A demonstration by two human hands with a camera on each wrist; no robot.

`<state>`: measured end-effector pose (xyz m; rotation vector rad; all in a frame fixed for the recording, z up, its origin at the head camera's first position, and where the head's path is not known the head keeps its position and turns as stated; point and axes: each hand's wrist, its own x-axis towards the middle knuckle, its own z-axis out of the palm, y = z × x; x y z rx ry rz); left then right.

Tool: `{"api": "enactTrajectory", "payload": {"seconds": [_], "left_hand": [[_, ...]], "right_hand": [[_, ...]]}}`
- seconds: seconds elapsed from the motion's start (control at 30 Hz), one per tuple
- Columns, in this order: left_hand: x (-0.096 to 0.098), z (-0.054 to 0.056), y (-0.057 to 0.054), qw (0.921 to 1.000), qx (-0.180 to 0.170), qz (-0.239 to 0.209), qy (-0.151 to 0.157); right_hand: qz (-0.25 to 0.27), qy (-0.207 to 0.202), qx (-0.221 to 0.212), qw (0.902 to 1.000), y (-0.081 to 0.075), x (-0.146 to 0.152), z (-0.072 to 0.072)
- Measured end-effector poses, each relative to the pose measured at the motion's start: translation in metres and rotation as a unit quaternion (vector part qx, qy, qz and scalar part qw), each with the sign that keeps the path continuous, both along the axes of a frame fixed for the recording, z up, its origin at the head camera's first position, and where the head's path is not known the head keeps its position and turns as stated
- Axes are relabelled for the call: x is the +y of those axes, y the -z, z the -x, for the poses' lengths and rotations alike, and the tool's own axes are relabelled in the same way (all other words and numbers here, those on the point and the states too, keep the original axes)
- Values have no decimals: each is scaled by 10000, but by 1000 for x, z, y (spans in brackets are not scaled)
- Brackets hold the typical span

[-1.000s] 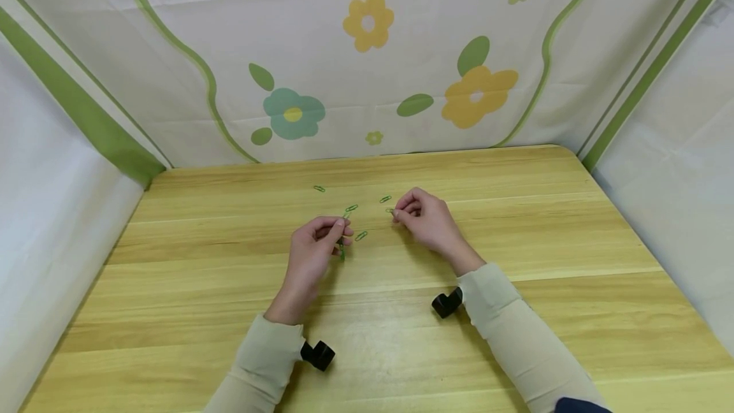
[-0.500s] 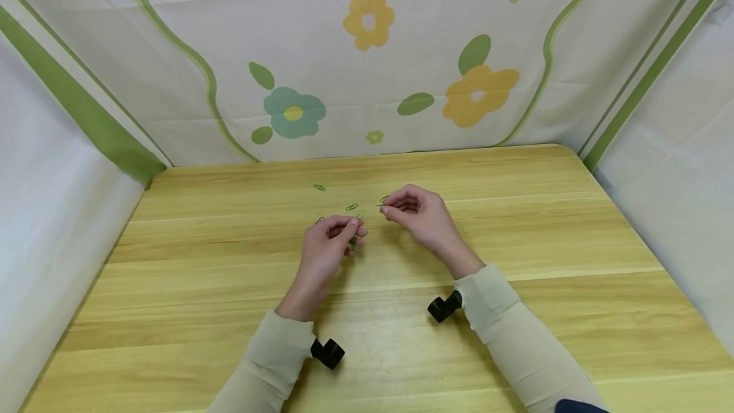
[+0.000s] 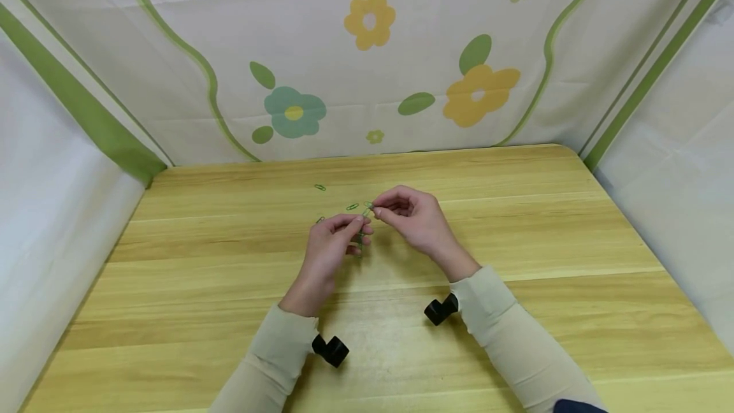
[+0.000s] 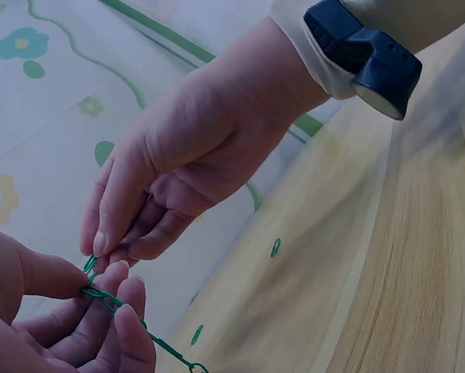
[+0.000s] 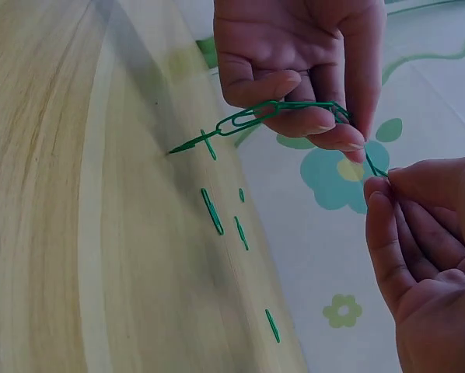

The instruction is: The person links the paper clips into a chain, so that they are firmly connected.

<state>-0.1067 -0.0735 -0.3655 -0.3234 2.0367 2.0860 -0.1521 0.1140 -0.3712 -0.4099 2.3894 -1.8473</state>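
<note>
A chain of green paper clips (image 5: 248,116) hangs from my left hand (image 3: 332,244), pinched between thumb and index finger. Its lower links trail below that hand over the lower fingers (image 4: 131,322). My right hand (image 3: 415,218) pinches a single green paper clip (image 4: 90,264) by its end, between thumb and forefinger. This clip meets the top link of the chain in the small gap between the two hands. Whether the two are hooked together I cannot tell, as fingertips partly cover them. Both hands are held above the wooden table.
Loose green paper clips lie on the wooden table (image 3: 201,298) beyond the hands: one clip (image 3: 320,187) farther back, another clip (image 3: 352,206) near the fingertips. A third clip (image 3: 320,219) is partly hidden by the left hand. A flowered white curtain (image 3: 367,69) borders the table's far edge.
My left hand has moved right with the chain, and my right hand has moved left with its clip. The hands, apart a second ago, now nearly touch at the fingertips.
</note>
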Motion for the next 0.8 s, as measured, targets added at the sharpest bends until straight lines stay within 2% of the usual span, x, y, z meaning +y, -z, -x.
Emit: {"api": "enactTrajectory", "payload": {"seconds": [0.6,0.8], "left_hand": [[0,1,2,9992,48,-388,130],[-3,1,4,9990,73,-436,29]], "right_hand": [[-163,40,283,9995,2,-3,-1],[-158,53,278,9995,2,-4,-2]]}}
